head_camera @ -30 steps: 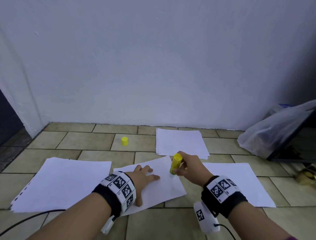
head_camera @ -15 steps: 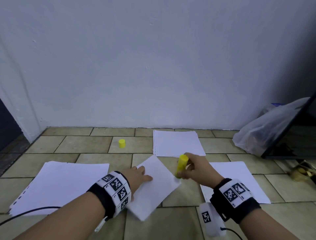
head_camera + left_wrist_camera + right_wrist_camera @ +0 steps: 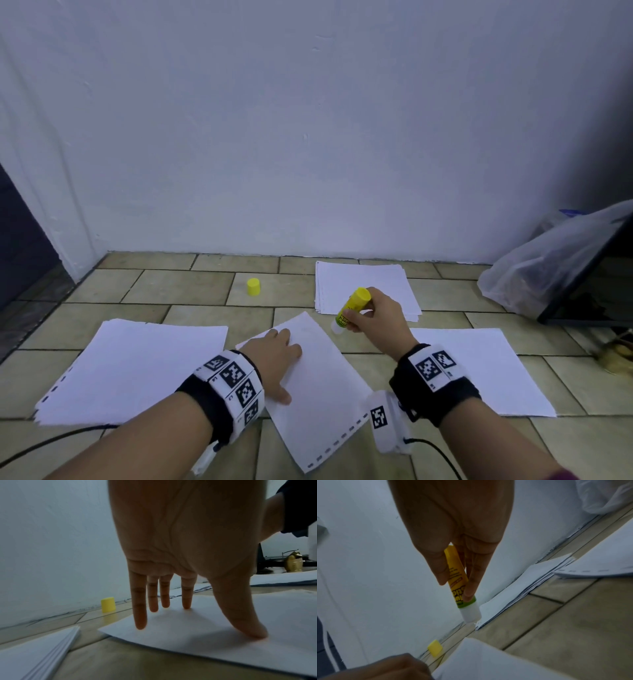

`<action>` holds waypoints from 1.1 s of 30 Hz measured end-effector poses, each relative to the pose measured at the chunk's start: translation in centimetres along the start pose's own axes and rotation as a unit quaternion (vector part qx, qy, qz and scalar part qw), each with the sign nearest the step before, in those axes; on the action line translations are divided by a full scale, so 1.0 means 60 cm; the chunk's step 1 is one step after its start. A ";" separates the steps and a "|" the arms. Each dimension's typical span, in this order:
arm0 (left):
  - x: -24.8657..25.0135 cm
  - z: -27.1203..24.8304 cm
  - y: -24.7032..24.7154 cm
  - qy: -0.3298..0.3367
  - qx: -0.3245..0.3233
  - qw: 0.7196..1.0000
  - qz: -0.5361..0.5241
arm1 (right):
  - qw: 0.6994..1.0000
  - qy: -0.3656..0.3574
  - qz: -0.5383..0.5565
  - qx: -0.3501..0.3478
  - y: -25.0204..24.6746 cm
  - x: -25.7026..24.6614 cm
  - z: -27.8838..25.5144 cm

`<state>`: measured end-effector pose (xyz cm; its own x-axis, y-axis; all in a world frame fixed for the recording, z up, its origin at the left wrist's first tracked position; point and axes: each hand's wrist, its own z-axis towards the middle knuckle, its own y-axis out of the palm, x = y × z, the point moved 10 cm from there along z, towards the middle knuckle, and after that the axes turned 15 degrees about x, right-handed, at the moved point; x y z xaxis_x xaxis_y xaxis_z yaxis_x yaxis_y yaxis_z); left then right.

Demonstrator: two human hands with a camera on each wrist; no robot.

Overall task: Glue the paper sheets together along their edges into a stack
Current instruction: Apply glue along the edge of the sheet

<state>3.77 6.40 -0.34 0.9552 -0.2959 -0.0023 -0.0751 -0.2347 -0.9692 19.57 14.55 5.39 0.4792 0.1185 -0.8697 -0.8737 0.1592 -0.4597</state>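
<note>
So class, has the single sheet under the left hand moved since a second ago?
Yes. The sheet has turned clockwise; its far corner now points at the far paper stack.

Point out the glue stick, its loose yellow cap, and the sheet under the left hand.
glue stick (image 3: 352, 306): head view, on its yellow barrel.
yellow cap (image 3: 253, 286): head view, on its side wall.
sheet (image 3: 325, 394): head view, on its bare middle.

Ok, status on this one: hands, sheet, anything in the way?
Left hand flat, pressing the loose sheet. Right hand grips the uncapped glue stick, tip above the sheet's far corner. Yellow cap stands apart; nothing blocking.
</note>
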 end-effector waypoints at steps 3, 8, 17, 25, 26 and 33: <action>-0.003 0.005 0.005 -0.016 0.000 0.999 -0.036 | 1.000 -0.013 -0.006 -0.005 0.026 -0.014 0.005; -0.005 0.005 0.010 -0.021 0.005 0.999 -0.043 | 0.997 -0.034 -0.038 -0.056 0.097 -0.025 0.010; -0.009 0.002 0.009 -0.027 0.024 0.998 -0.049 | 0.960 -0.105 -0.204 -0.158 0.132 -0.034 0.001; -0.009 0.016 0.021 -0.021 -0.006 0.998 -0.055 | 0.939 -0.125 -0.236 -0.218 0.047 -0.005 -0.052; -0.009 0.018 0.022 -0.022 -0.010 0.998 -0.050 | 0.938 -0.123 -0.235 -0.225 0.039 0.000 -0.058; -0.012 0.011 0.015 -0.002 -0.005 1.000 -0.003 | 0.922 -0.127 -0.246 -0.270 0.000 0.005 -0.082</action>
<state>3.23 6.99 -1.36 0.9570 -0.2901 0.0032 -0.0712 -0.2457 -0.9667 19.31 9.75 4.26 0.7729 0.3979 -0.4943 -0.4278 -0.2486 -0.8690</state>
